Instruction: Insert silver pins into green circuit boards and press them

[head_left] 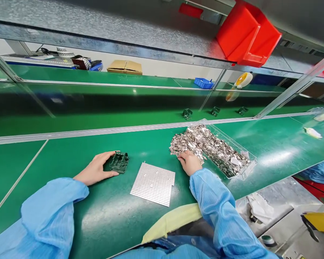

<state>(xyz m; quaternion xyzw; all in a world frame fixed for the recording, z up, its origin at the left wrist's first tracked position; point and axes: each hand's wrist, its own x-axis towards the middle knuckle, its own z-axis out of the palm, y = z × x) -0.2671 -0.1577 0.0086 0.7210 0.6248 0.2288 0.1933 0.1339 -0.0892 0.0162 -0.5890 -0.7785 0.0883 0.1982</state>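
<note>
Overhead we see a red bin at the front edge of a grey shelf. Farther back we have a cardboard box, a small blue tray well to its right, and a yellow-and-white roll near the tray. Low on our right lies crumpled white material.

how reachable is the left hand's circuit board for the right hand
Probably yes: the left hand curls around the circuit board from one side, leaving the side toward the right hand uncovered.
</note>
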